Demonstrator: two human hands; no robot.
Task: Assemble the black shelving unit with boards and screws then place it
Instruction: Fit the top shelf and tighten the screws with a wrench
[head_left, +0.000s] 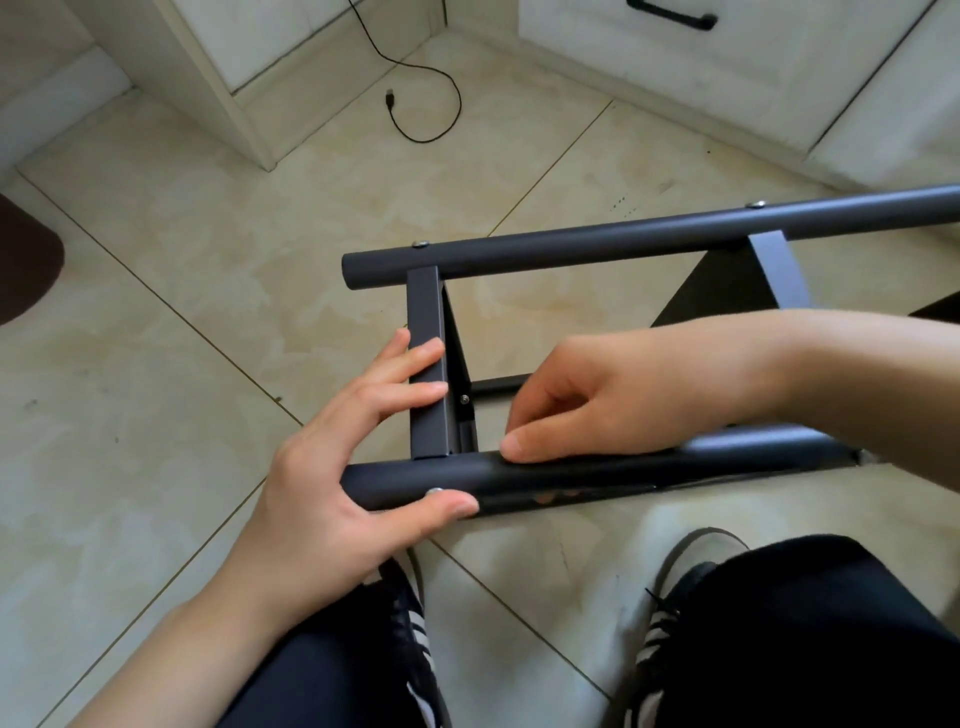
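Observation:
The black shelving frame lies on its side on the tiled floor in front of my knees. Its far round tube (623, 239) and near round tube (571, 475) are joined by a flat crossbar (426, 306) and a second crossbar (776, 270) further right. Silver screw heads show on both tubes, and a small screw (464, 398) sits inside the corner bracket. My left hand (332, 467) grips the near left corner, fingers lying on the crossbar and thumb against the near tube beside a screw head (434, 491). My right hand (597, 395) holds the near tube, thumb pressed on top, fingers curled behind it.
A dark board (717, 291) shows under the frame at the right. A black USB cable (415, 93) lies on the tiles ahead. White cabinets (675, 62) line the back and a brown mat (26, 260) sits at the left edge. My shoes (691, 571) are below the frame.

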